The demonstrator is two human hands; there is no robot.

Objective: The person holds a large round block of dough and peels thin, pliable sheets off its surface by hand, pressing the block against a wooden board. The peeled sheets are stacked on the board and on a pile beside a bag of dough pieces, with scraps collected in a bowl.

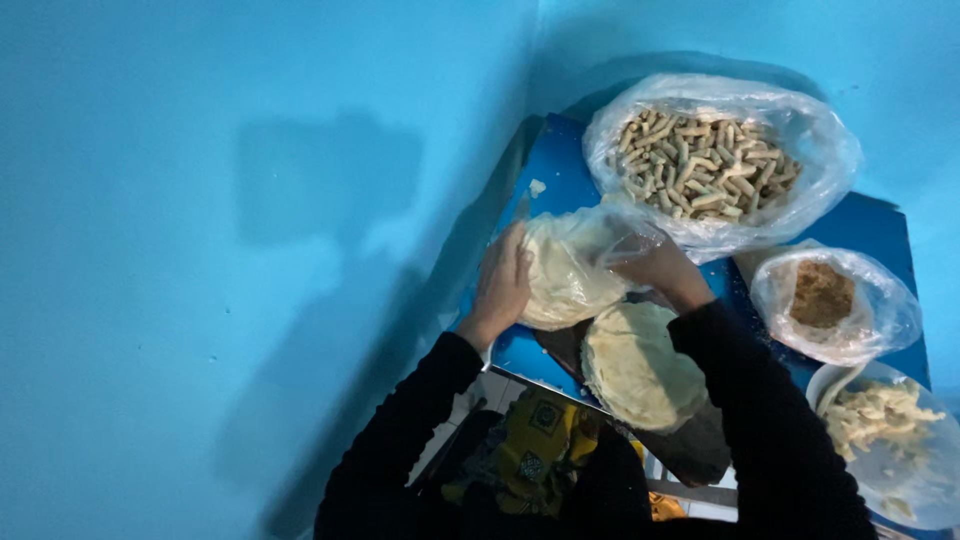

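Head view: wrapper bag (565,265) between both hands (503,283).

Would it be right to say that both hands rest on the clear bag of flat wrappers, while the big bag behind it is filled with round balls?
Not quite. In the head view the big bag holds small rolled sticks, not balls. Both the left hand and right hand do rest on the wrapper bag.

A clear bag of rolled pastries (705,160) and a bag of brown filling (822,296) sit on a blue table (562,170) beside blue walls (200,200).
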